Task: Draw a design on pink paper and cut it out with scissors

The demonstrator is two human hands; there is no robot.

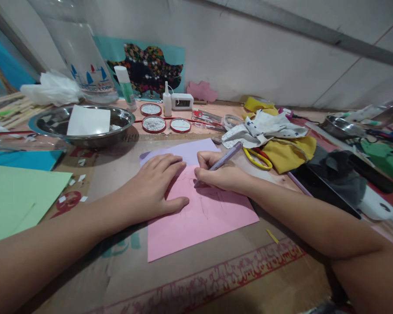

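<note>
A pink paper sheet (199, 222) lies on brown cardboard (183, 279) in front of me, over a lilac sheet (190, 150). My left hand (153, 185) rests flat on the pink sheet's left part, fingers stretched out and palm down. My right hand (221, 172) is closed around a lilac pen (224, 160) whose tip touches the pink sheet near its top edge. Faint pencil-like lines show on the paper below the pen.
A steel bowl (121, 120) with white paper stands at the back left. Red-rimmed lids of white beads (153, 124), a glue bottle (167, 101), yellow scissors (257, 158), yellow and white cloth (284, 152), green paper (16, 196) and a dark tablet (324, 185) lie around.
</note>
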